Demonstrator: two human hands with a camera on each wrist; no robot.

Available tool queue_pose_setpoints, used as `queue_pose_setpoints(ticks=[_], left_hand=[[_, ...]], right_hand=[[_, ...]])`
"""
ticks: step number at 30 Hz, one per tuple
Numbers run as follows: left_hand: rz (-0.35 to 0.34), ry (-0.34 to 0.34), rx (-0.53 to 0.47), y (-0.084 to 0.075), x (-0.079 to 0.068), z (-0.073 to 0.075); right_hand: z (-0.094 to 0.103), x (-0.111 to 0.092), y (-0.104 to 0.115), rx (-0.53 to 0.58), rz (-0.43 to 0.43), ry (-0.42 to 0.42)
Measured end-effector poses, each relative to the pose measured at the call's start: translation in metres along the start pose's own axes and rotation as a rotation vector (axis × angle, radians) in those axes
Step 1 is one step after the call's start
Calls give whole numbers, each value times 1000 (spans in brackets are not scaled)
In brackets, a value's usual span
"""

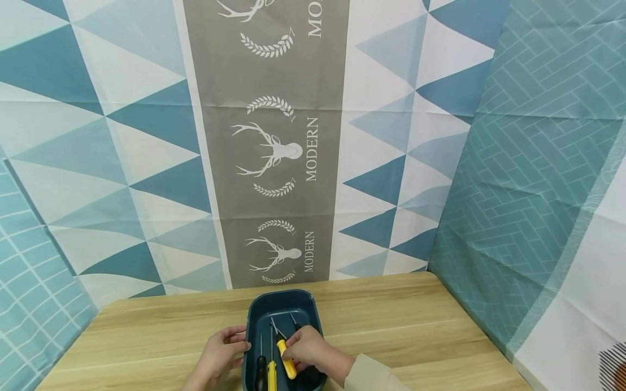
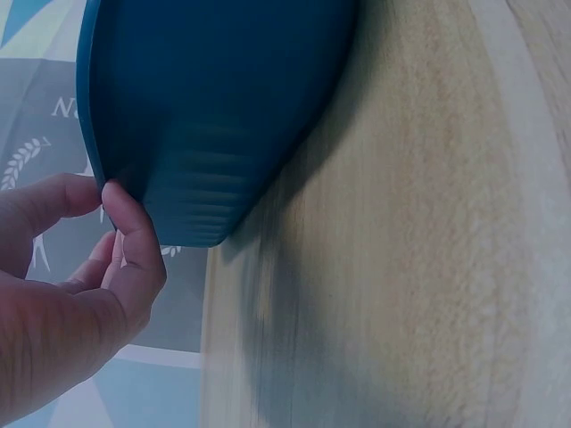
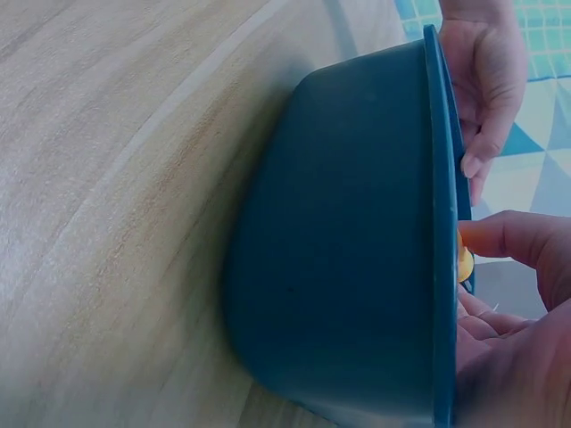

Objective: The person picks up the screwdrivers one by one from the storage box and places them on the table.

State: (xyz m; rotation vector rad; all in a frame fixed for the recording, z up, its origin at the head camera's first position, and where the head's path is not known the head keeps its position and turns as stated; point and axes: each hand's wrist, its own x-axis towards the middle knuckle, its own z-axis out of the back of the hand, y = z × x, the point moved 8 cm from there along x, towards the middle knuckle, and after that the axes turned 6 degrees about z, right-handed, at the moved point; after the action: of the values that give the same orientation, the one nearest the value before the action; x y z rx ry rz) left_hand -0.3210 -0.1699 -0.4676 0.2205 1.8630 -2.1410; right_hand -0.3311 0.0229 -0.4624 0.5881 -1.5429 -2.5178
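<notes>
A dark blue plastic bin (image 1: 288, 300) stands on the wooden table with several hand tools inside. My left hand (image 1: 222, 353) holds the bin's left rim, the thumb and fingers pinching its edge (image 2: 86, 125) in the left wrist view. Over the bin's right side, my right hand (image 1: 309, 347) grips a yellow-handled screwdriver (image 1: 289, 367), tilted inside the bin. Left of it lie another yellow-handled screwdriver (image 1: 271, 376) and a black-handled screwdriver (image 1: 261, 373). A dark tool with a thin shaft (image 1: 295, 321) is partly hidden behind my right hand.
The light wood table (image 1: 391, 315) extends to both sides of the bin. Behind it hangs a patterned cloth (image 1: 274, 201) with deer heads and triangles. A teal cloth (image 1: 528, 163) covers the right side.
</notes>
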Motion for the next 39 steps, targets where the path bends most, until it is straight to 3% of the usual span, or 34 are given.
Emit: queue_pose_setpoints(ticks=[22,39], left_hand=[[-8,-9,3,1,4,1],[-19,-22,-6,0,0,1]], right_hand=[[13,-10,11,7,12,-22],[27,-13,7,-18,1,-62]])
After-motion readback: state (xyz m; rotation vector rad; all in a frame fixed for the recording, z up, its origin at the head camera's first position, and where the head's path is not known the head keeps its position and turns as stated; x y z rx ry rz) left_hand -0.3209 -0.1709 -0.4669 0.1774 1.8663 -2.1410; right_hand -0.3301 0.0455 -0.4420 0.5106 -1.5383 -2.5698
